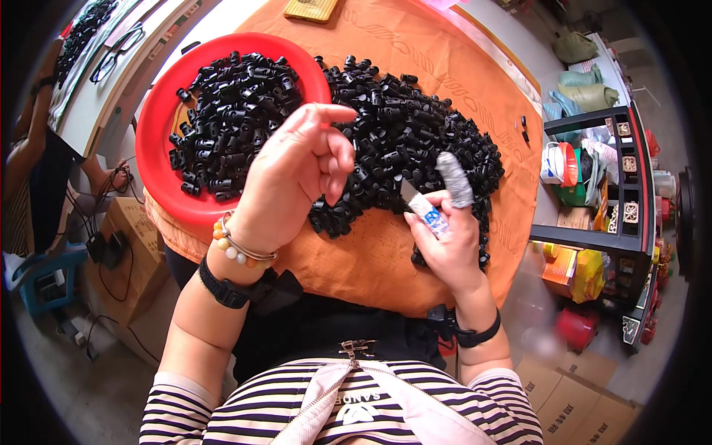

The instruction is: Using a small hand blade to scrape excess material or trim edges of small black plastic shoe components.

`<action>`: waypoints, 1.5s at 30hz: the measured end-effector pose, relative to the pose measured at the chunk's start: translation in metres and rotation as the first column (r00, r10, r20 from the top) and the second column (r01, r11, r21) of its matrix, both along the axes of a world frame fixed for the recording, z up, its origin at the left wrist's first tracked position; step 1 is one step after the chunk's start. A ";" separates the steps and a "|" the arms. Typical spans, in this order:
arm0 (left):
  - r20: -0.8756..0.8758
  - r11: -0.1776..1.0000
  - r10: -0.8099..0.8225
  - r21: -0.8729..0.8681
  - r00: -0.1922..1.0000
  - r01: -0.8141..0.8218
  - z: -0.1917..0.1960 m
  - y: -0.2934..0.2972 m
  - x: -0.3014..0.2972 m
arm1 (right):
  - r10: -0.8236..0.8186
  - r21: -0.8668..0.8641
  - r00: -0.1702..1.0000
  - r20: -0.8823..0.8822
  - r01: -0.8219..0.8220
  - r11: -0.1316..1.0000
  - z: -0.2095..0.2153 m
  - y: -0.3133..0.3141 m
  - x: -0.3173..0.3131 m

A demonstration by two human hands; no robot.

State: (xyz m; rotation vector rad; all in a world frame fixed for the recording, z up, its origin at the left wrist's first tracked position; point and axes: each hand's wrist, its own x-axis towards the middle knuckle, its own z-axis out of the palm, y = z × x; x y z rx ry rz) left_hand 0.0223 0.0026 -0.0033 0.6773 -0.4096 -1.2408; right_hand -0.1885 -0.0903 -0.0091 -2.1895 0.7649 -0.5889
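My left hand hovers over the right side of a round red tray. Its index finger stretches out and the others curl loosely, with nothing visible in them. My right hand grips a small knife with a short blade and a white-and-blue wrapped handle. Grey tape covers that hand's raised index finger. Small black plastic parts, cylinder-shaped like cord locks, fill much of the tray. A large heap of the same black parts spreads beside it, under and beyond both hands.
An orange cloth covers the round table. A yellow rectangular dish lies at its far edge. Shelves with bags stand right, cardboard boxes below them. Left are a blue stool, glasses on a white surface, and another person's arm.
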 end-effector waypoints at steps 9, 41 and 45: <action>0.144 0.951 -0.287 0.159 0.947 0.264 0.010 0.001 -0.025 | -0.146 0.446 0.918 0.370 -0.037 0.894 0.032 0.016 0.032; -0.176 0.990 -0.137 -0.002 0.975 0.139 0.003 0.000 -0.020 | 0.018 0.601 0.923 0.384 -0.265 0.754 0.038 0.023 0.050; -0.162 0.988 -0.151 -0.008 0.975 0.152 0.003 0.001 -0.019 | 0.005 0.618 0.910 0.414 -0.285 0.732 0.040 0.023 0.052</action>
